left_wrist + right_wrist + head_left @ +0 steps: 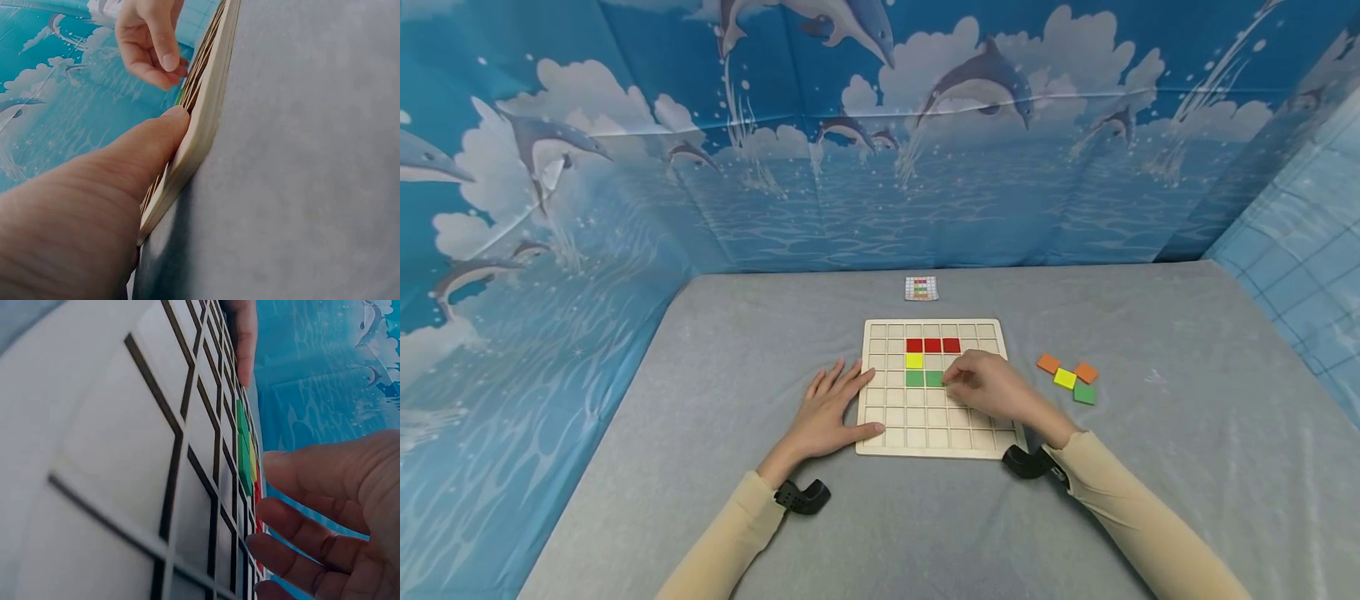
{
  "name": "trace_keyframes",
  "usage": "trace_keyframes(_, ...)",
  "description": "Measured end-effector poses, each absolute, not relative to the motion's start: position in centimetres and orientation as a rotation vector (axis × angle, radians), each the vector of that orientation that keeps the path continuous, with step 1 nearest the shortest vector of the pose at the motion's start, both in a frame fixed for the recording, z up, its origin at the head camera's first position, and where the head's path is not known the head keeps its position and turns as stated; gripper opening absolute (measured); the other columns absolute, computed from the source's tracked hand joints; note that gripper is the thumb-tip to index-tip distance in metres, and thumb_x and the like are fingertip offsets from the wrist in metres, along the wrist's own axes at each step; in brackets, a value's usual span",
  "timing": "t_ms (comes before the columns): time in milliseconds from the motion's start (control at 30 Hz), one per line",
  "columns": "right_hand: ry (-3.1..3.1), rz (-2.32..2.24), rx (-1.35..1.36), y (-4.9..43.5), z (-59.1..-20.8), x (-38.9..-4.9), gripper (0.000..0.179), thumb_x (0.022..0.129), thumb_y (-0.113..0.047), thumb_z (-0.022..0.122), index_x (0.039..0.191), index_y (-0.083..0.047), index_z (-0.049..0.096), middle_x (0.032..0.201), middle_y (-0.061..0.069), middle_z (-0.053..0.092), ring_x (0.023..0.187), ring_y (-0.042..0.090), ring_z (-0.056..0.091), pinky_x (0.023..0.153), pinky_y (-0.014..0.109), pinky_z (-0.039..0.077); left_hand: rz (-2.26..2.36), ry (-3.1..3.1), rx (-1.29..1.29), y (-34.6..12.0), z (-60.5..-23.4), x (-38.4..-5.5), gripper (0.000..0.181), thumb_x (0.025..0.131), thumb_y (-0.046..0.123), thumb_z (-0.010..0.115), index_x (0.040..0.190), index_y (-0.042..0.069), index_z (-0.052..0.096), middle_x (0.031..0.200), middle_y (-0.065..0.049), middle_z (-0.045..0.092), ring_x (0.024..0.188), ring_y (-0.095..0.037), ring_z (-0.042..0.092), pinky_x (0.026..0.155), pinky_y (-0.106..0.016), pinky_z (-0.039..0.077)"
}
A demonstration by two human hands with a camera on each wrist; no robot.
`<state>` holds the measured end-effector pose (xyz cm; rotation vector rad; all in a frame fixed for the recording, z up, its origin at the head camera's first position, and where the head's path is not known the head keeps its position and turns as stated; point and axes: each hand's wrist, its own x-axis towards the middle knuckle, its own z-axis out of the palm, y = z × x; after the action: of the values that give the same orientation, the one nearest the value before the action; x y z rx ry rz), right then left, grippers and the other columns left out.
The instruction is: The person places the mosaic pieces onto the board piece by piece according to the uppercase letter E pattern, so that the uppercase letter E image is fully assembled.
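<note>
A square wooden grid board [895, 417] lies on the grey cloth. Three red tiles [932, 346] sit in a row in its upper part. Below the leftmost one is a yellow tile [913, 361], and under that are two green tiles [915, 378] side by side. My left hand [827, 417] rests at the board's left edge, fingers spread, with its thumb [169, 125] on the rim in the left wrist view. Just beside the right green tile [244, 465] hovers my right hand [988, 385]. Its thumb and fingers are bent and apart, with nothing visible between them.
Right of the board lie two loose orange tiles [1086, 372], a yellow tile [1065, 378] and a green tile [1084, 392]. A small card [921, 288] with a coloured grid pattern lies behind the board. A dolphin-print curtain [880, 200] hangs along the table's back.
</note>
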<state>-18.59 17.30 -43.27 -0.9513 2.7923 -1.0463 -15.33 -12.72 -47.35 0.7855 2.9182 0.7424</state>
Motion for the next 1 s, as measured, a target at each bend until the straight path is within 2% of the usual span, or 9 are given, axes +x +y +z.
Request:
trace_keyframes(233, 2.851, -1.107, -0.865, 19.7, -43.4, -18.1, 0.008, 0.085, -0.009, 0.071, 0.094, -0.008, 0.071, 0.087, -0.003, 0.062, 0.078, 0.015, 0.055, 0.071, 0.037, 0.048, 0.751, 2.906, 0.777, -12.7, -47.1, -15.3, 0.084, 0.084, 0.061, 0.058, 0.151, 0.020, 0.028, 0.156, -0.002, 0.017, 0.143, -0.026, 0.004, 0.111, -0.046, -0.001)
trace_keyframes(400, 2.910, -1.098, -0.804, 22.0, -43.6, -17.7, 0.007, 0.086, -0.009, 0.071, 0.093, -0.008, 0.071, 0.087, -0.002, 0.062, 0.077, 0.015, 0.056, 0.068, 0.036, 0.046, 0.748, 2.910, 0.771, -12.6, -47.1, -15.3, 0.084, 0.084, 0.062, 0.057, 0.151, 0.021, 0.028, 0.156, -0.002, 0.017, 0.143, -0.026, 0.004, 0.111, -0.046, -0.001)
trace_keyframes(733, 3.011, -1.049, -0.623, 26.5, -43.5, -16.8, 0.006, 0.087, -0.009, 0.069, 0.091, -0.005, 0.071, 0.091, 0.008, 0.064, 0.080, 0.023, 0.056, 0.069, 0.042, 0.045, 0.742, 2.906, 0.760, -12.8, -47.2, -15.2, 0.084, 0.085, 0.061, 0.057, 0.152, 0.022, 0.026, 0.157, -0.001, 0.016, 0.143, -0.025, 0.003, 0.111, -0.046, -0.001)
trace_keyframes(867, 3.040, -0.971, -0.541, 28.0, -43.1, -16.7, 0.011, 0.085, -0.009, 0.072, 0.093, -0.002, 0.070, 0.095, 0.014, 0.063, 0.081, 0.027, 0.057, 0.068, 0.045, 0.046, 0.729, 2.912, 0.755, -12.8, -47.3, -15.3, 0.083, 0.085, 0.062, 0.056, 0.152, 0.022, 0.027, 0.157, -0.001, 0.016, 0.143, -0.025, 0.003, 0.111, -0.046, -0.001)
trace_keyframes(1000, 3.034, -0.864, -0.450, 29.1, -43.1, -16.6, 0.018, 0.082, -0.012, 0.075, 0.095, -0.001, 0.069, 0.092, 0.013, 0.061, 0.078, 0.026, 0.054, 0.067, 0.044, 0.045, 0.739, 2.912, 0.767, -12.7, -47.3, -15.3, 0.083, 0.085, 0.063, 0.056, 0.151, 0.022, 0.028, 0.157, -0.001, 0.017, 0.143, -0.026, 0.004, 0.111, -0.046, -0.001)
